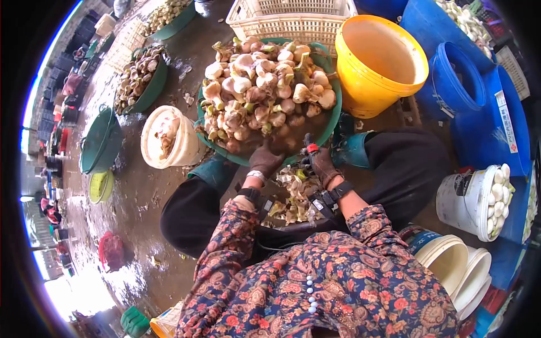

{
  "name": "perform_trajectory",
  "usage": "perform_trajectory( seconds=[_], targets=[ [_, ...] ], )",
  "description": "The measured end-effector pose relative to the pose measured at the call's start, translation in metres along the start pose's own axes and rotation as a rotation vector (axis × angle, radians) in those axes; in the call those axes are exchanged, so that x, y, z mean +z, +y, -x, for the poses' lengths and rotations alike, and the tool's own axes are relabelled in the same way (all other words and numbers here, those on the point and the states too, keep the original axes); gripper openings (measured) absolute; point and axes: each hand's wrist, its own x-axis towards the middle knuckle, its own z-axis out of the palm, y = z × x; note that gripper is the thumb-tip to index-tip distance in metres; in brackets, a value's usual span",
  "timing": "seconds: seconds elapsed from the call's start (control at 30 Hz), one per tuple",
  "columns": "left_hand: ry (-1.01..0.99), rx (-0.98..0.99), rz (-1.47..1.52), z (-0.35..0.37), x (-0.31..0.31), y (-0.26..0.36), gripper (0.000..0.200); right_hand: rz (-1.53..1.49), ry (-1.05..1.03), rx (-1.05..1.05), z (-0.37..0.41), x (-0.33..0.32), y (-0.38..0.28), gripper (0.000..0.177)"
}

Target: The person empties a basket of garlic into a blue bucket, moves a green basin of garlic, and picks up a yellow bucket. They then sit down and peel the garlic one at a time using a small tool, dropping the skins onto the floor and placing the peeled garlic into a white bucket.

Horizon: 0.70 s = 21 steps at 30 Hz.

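A green basin [336,115] in front of me is heaped with garlic bulbs [256,84], some still with stubs of stem; murky brown shows at its near side. My left hand [266,160], in a dark glove, reaches over the basin's near rim beside the lowest bulbs, its fingertips hard to make out. To its right, my right hand [322,163], also gloved, is closed at the rim around a small dark object with a red band [311,148], whose kind I cannot make out. Below both hands lies a pile of garlic skins and trimmings [296,191].
A yellow bucket [383,96] stands right of the basin, with a cream plastic crate [287,28] behind. At left is a white bucket [174,138] holding peelings. A white bucket of peeled garlic [465,200] sits at far right, near blue tubs [490,124].
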Motion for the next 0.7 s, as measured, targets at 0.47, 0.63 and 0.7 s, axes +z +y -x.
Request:
perform_trajectory(
  seconds=[0.47, 0.63, 0.7],
  targets=[
    [-0.197, -0.018, -0.349, -0.068, 0.057, 0.018, 0.076, -0.121, 0.084, 0.066, -0.011, -0.012, -0.015, 0.053],
    [-0.553, 0.07, 0.549, -0.035, -0.008, 0.017, 0.049, 0.035, 0.129, 0.121, -0.011, -0.017, -0.024, 0.052],
    [-0.498, 0.372, 0.741, -0.009, -0.025, 0.027, 0.052, -0.176, -0.121, 0.22, -0.004, -0.021, -0.027, 0.052]
  ],
)
